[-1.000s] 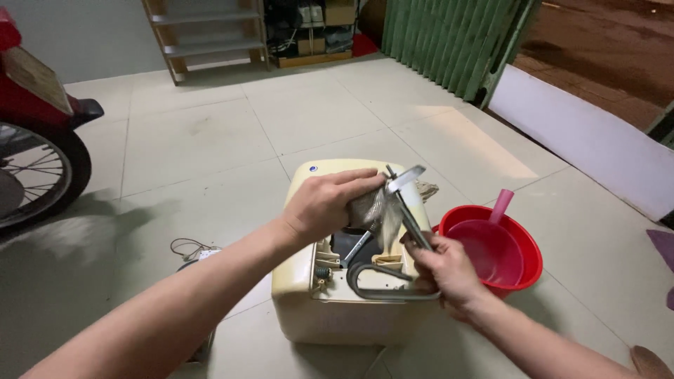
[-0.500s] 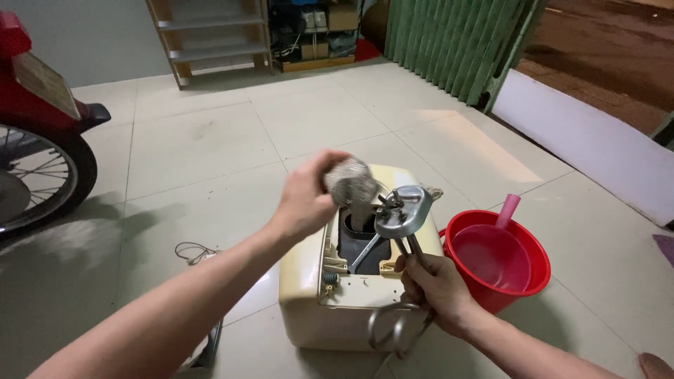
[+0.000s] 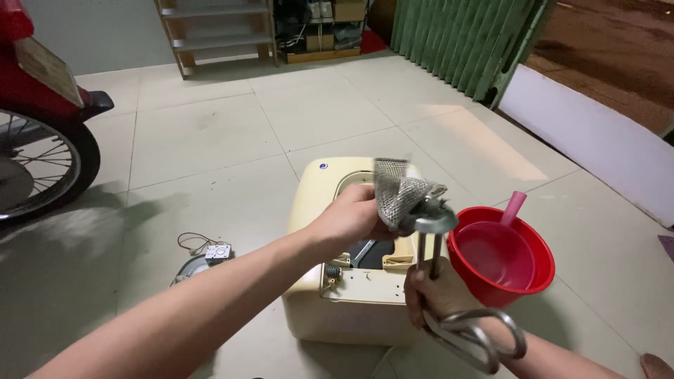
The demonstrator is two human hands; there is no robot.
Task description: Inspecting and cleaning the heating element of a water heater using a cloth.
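Right hand (image 3: 439, 291) fingers clamped on the rods of a metal heating element (image 3: 449, 281), coil end down at 5 o'clock. Left hand (image 3: 347, 221) fingers pinched shut on a grey mesh cloth (image 3: 400, 193), pressed to the element's flange. Both above a cream appliance casing (image 3: 316, 203) on pale floor tiles (image 3: 210, 133). Red basin (image 3: 505, 256) at 3 o'clock, pink ladle inside. Motorbike wheel (image 3: 35, 168) at 9, shelves (image 3: 210, 28) at 12, green folding gate (image 3: 463, 38) at 1.

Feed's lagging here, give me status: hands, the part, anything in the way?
Left hand presses mesh scouring pad on heating element flange. Right hand grips element rods. Cream water heater casing below, red basin beside.
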